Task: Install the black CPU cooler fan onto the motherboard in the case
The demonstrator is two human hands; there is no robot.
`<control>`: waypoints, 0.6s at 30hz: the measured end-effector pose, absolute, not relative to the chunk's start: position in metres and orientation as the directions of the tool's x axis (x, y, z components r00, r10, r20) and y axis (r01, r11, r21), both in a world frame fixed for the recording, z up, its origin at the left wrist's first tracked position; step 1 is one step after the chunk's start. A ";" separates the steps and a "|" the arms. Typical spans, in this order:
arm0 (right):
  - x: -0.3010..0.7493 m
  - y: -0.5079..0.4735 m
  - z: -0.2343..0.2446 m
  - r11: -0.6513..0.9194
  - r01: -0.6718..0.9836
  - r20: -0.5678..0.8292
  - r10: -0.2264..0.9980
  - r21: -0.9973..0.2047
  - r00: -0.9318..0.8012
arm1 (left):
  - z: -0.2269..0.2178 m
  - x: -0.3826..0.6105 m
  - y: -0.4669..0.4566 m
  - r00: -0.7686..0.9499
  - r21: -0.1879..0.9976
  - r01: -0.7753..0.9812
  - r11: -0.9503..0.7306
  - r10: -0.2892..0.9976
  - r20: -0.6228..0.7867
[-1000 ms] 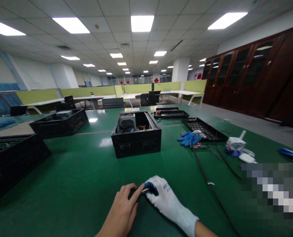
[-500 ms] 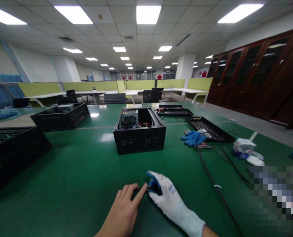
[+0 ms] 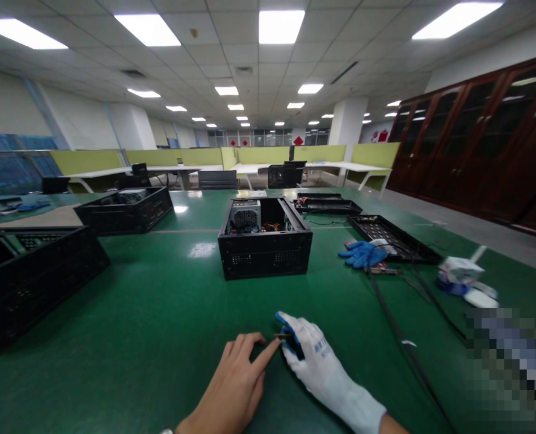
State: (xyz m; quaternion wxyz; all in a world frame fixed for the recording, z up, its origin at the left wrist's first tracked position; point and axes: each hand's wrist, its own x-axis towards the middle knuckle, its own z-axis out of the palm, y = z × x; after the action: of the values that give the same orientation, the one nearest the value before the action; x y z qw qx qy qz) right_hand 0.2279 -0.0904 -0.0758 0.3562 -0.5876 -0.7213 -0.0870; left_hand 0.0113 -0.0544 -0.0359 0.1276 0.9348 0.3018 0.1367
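Observation:
My bare left hand [image 3: 239, 377] rests low over the green table, palm down. Its fingers are stretched out, and the index fingertip touches or nearly touches a small, thin gold-brown piece [image 3: 282, 336]. That piece sits at the fingertips of my right hand [image 3: 319, 355], which wears a white glove with a blue palm and is curled around it. Its exact kind is too small to make out, and part of it is hidden in the glove. Beyond both hands stands an open black computer case [image 3: 265, 256] with a grey power supply [image 3: 246, 216] inside.
More black cases [image 3: 125, 211] [image 3: 32, 283] stand at the left. Right of centre lie a blue glove [image 3: 362, 254], a black case panel [image 3: 397, 238] and another tray-like panel [image 3: 328, 207]. A black cable [image 3: 392, 322] runs toward me, near a white box [image 3: 461, 270].
The view has turned slightly left, so everything sits farther right in the picture. Both hands keep nearly the same pose, and the small piece between them shows more clearly.

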 end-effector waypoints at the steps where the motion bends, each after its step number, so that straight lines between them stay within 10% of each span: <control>1: 0.227 -0.091 -0.075 0.283 0.916 0.603 0.795 -0.286 -0.058 | -0.036 0.011 -0.055 0.777 0.324 0.532 -0.782 0.603 0.181; 18: 0.228 -0.096 -0.069 0.262 0.879 0.637 0.768 -0.398 0.060 | -0.043 0.010 -0.053 0.728 0.358 0.544 -0.759 0.639 0.248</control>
State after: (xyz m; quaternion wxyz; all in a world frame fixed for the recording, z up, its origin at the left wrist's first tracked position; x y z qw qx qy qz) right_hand 0.2284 -0.0959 -0.0690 0.4068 -0.6038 -0.6821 -0.0680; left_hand 0.0099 -0.0530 -0.0430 0.1317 0.9203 0.3212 0.1806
